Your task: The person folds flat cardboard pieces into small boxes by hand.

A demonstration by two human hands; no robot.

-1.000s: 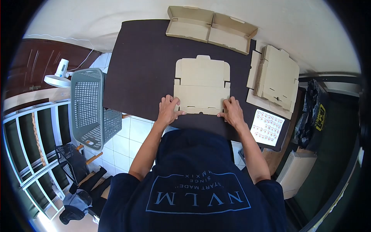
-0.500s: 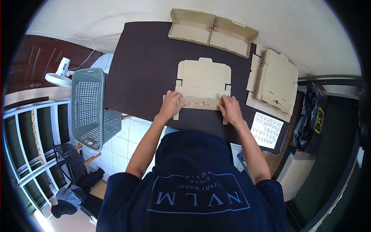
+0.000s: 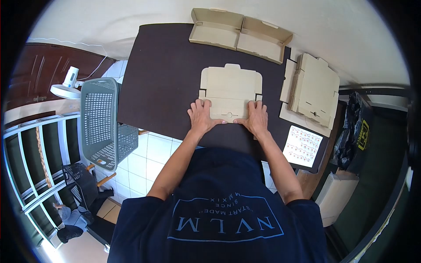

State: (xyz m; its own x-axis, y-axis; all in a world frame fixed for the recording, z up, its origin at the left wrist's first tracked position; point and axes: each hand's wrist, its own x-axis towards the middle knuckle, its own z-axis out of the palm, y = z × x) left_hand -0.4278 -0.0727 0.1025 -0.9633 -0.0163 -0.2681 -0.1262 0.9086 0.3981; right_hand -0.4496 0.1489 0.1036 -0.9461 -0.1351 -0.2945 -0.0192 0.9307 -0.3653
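Note:
A flat, partly folded cardboard box (image 3: 231, 83) lies on the dark table in front of me, its tabbed lid panel pointing away. My left hand (image 3: 201, 115) grips the left end of its near panel, fingers curled over the top and thumb along the front edge. At the right end, my right hand (image 3: 255, 117) holds the same panel in a mirrored way. Both thumbs point inward, on either side of a small round cut-out near the front edge. The side flaps by the palms are mostly hidden under my hands.
Two opened cardboard boxes (image 3: 239, 33) stand at the table's back edge. A stack of flat cardboard boxes (image 3: 313, 85) lies on the right, with a white sticker sheet (image 3: 302, 146) nearer me. Left of the table are a grey-green basket (image 3: 100, 125) and a white fan (image 3: 68, 83).
Both hands have shifted from the sides onto the near panel, fingers farther forward and thumbs closer together. That panel now looks flatter.

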